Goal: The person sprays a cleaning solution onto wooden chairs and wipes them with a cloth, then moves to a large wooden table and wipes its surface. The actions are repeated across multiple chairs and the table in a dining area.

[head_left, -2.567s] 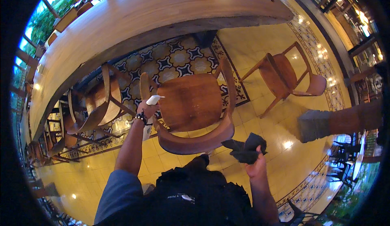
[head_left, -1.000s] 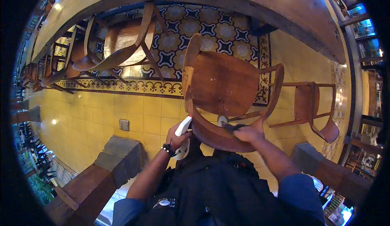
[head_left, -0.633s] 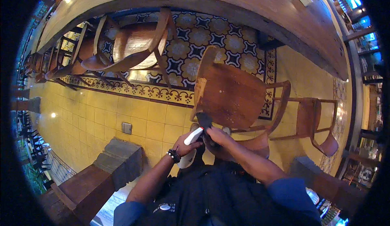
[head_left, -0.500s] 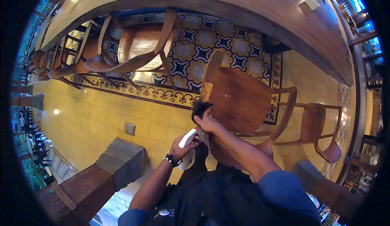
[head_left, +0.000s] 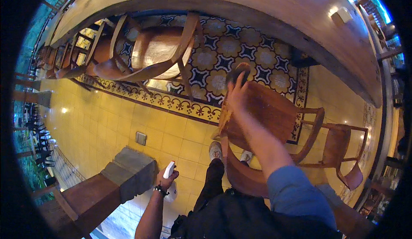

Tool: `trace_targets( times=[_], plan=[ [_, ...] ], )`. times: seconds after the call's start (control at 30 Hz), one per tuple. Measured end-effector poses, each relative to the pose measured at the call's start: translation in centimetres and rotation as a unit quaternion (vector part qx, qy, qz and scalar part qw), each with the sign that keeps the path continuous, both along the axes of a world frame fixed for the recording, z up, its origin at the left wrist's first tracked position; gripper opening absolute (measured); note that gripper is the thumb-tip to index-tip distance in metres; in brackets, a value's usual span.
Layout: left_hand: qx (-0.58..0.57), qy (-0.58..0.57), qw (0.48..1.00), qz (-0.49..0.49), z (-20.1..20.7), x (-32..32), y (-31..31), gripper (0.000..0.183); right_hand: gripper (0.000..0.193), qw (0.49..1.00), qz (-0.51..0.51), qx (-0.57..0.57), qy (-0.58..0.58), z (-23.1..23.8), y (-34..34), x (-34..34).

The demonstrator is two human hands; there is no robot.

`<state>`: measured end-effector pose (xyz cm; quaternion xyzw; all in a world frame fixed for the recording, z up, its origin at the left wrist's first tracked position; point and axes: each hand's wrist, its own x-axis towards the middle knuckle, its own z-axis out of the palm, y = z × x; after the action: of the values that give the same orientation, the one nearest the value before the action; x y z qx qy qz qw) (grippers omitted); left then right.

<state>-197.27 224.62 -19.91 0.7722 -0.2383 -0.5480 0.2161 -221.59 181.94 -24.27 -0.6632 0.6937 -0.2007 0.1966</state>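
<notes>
A wooden chair [head_left: 268, 114] with a broad brown seat stands in front of me. At the far end of its left wooden rail, my right hand [head_left: 236, 95] presses a dark cloth [head_left: 238, 74], which partly hides the wood. Down at the lower left, away from the chair, my left hand [head_left: 165, 181] is closed round a white spray bottle [head_left: 170, 169] with a red nozzle tip. The bottle's body is mostly behind that hand.
A long wooden table [head_left: 240, 11] curves across the far side, with a small pale block [head_left: 342, 16] on it. More wooden chairs [head_left: 161, 50] line it at left, another chair [head_left: 337, 146] stands at right. A pillar with a grey base [head_left: 133, 172] rises at lower left.
My right hand has slid the dark cloth away from me along the chair's rail to its far end. My left hand has moved left with the spray bottle, away from the chair.
</notes>
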Motion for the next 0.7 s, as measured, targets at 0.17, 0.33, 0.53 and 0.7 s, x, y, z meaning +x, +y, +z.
trace_targets(
  times=[0.17,0.33,0.53,0.7],
  plan=[
    [-0.086,-0.046,0.992,-0.079,-3.0,-2.3,-8.4,0.054,0.081,0.937,0.224,0.244,-0.107,2.0,16.2,-6.6],
    [-0.171,-0.127,0.969,-0.128,-5.4,-6.1,-20.4,0.043,0.058,0.882,0.300,0.351,-0.096,6.2,18.8,-21.6],
    [-0.377,0.029,0.924,0.062,-11.8,-10.8,-33.3,0.046,0.045,0.960,-0.162,0.104,-0.202,11.2,25.6,-39.8],
    [-0.376,0.007,0.904,0.203,-14.6,-14.7,-38.2,0.053,0.066,0.969,-0.093,0.228,-0.015,5.2,25.5,-42.1]
  ],
)
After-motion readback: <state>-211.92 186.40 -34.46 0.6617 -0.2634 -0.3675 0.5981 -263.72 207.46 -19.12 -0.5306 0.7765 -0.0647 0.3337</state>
